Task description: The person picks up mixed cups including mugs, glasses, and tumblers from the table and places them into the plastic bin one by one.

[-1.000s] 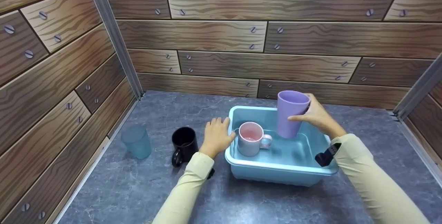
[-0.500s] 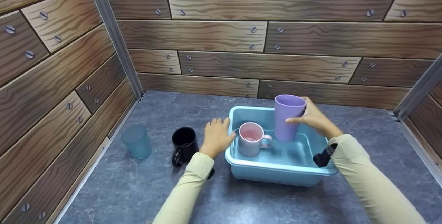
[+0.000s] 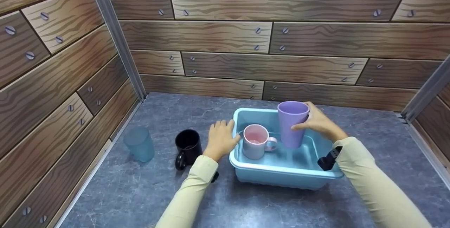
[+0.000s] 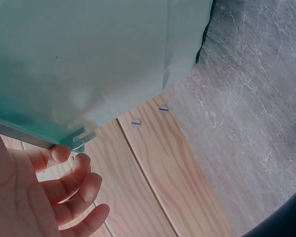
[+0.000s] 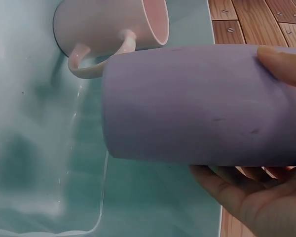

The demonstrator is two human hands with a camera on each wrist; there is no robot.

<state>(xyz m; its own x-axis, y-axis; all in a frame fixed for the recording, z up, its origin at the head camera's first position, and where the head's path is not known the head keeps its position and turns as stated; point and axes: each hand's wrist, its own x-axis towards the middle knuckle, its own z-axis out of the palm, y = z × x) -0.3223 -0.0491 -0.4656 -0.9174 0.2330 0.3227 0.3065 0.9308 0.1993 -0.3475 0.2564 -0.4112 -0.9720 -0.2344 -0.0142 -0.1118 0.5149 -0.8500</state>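
My right hand point(image 3: 318, 121) grips a tall purple cup point(image 3: 291, 124), thumb on the near side and fingers behind. The cup stands upright inside the light blue plastic basin point(image 3: 281, 170), its base low near the basin floor. In the right wrist view the purple cup point(image 5: 187, 106) overlaps the handle of the pink-lined mug point(image 5: 106, 22). That mug point(image 3: 254, 149) stands in the basin's left part, handle toward the cup. My left hand point(image 3: 220, 139) rests at the basin's left rim with fingers relaxed. In the left wrist view its fingers point(image 4: 71, 185) are slightly bent under the rim.
Left of the basin, a black mug point(image 3: 188, 147) stands on the grey marbled table point(image 3: 225, 207). Farther left is a translucent blue cup point(image 3: 140, 145). Wood-patterned walls point(image 3: 218, 38) enclose the table at the back and sides.
My right hand has lowered the purple cup deeper into the basin, shifting it slightly left and toward me. My left hand, the basin and the other cups have stayed in place.
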